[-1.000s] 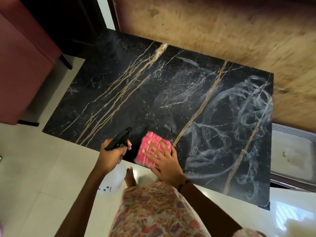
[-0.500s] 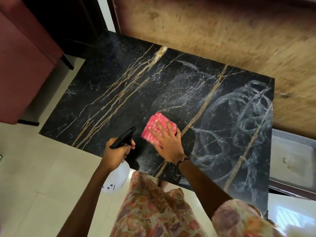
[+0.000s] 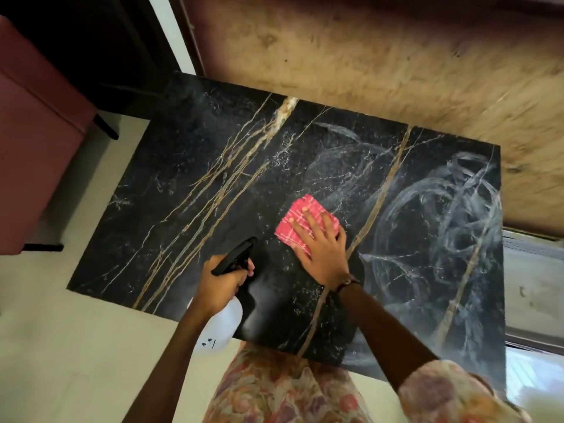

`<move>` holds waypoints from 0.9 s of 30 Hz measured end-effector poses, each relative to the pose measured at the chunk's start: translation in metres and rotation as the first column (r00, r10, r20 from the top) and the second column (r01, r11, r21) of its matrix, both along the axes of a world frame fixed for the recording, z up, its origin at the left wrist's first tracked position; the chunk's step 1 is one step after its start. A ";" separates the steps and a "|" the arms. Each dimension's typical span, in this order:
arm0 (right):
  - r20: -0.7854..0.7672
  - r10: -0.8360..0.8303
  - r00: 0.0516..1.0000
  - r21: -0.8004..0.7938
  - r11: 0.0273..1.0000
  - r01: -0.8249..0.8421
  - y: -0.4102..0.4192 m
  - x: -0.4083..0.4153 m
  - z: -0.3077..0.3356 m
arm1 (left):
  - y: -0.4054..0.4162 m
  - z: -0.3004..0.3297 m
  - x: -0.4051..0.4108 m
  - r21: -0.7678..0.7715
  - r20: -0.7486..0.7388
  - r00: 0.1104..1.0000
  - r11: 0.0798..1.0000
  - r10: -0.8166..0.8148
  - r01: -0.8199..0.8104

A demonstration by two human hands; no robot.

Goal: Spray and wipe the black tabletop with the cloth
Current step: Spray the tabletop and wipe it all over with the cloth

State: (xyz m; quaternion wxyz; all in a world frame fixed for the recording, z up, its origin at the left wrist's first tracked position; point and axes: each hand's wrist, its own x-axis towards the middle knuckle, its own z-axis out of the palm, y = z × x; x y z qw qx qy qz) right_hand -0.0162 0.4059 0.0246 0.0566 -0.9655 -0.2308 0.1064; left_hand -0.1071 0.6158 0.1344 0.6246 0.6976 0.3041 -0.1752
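Right hand (image 3: 322, 251) flat, fingers straight, pressing folded pink checked cloth (image 3: 305, 219) onto black marble tabletop (image 3: 189, 184). Cloth now further from near edge than a second ago, pushed toward table centre, beside gold vein. Left hand (image 3: 221, 283) clenched round spray bottle (image 3: 224, 323), held at near edge. Whitish swirl smears (image 3: 439, 227) remaining on right portion; left portion apparently not yet wiped. Likely mid-task.

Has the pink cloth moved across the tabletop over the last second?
Yes. The pink cloth, pressed under the right hand, has slid away from the near edge of the black tabletop toward its middle, staying left of the gold vein.
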 end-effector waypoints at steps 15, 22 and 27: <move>0.033 -0.029 0.999 0.016 0.999 0.028 -0.028 0.064 0.000 | 0.007 0.002 0.077 0.014 0.037 0.994 0.995 -0.098 0.098; 0.012 0.112 0.994 0.067 0.991 -0.112 0.031 0.058 -0.006 | 0.011 -0.001 0.112 -0.004 0.074 0.987 0.990 -0.142 0.142; 0.106 0.243 0.964 -0.006 0.970 -0.243 -0.050 0.072 -0.003 | 0.013 -0.002 0.140 0.018 0.091 0.983 0.987 -0.162 0.161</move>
